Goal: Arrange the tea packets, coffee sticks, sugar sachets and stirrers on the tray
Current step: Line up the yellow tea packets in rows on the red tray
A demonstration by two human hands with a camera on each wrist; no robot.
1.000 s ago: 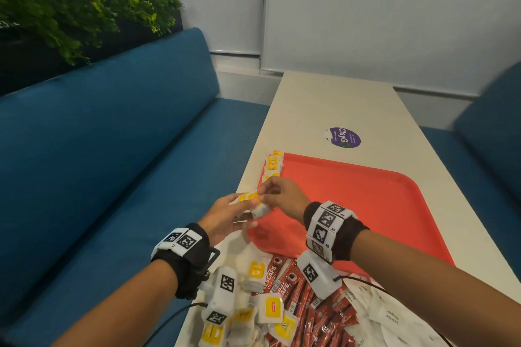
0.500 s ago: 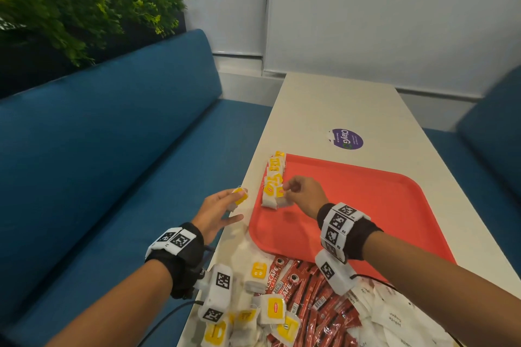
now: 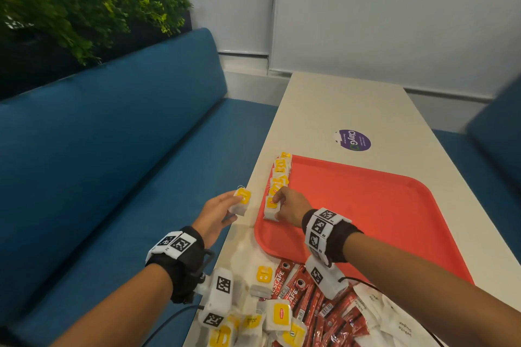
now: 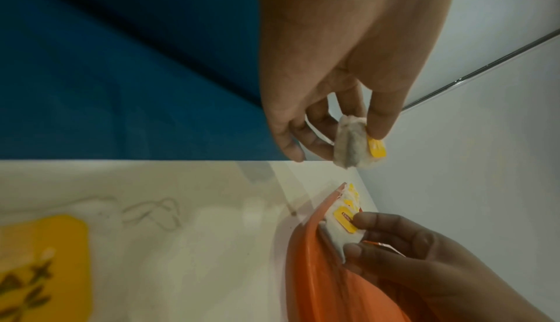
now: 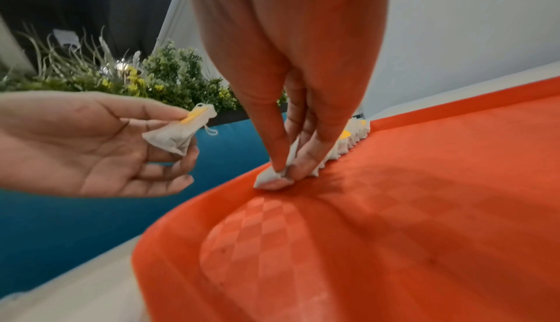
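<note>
Nearest to me, a loose heap of tea packets (image 3: 277,317), red coffee sticks (image 3: 307,294) and white sugar sachets (image 3: 394,318) lies on the table (image 3: 338,104) at the near edge of the orange tray (image 3: 380,205); I cannot pick out any stirrers among them. Just beyond the heap, my right hand (image 3: 291,205) is down on the tray's left side, its grip pinching a tea bag (image 5: 272,178) between thumb and fingertips and pressing it onto the tray floor at the near end of the row of tea bags (image 3: 280,175) that runs along the left rim toward the far corner. My left hand (image 3: 214,214) hovers beside the tray, above the table's left edge, its grip pinching a second tea bag (image 3: 241,201) with a yellow tag between thumb and fingers, the other fingers loosely spread. I judge I am midway through the tea step: the row is partly built and many packets wait in the heap. The next move, I think, calls for letting go of the placed bag without toppling its neighbours, then taking the left hand's bag and setting it just in front. Farther off, a purple sticker (image 3: 352,140) sits on the bare table.
</note>
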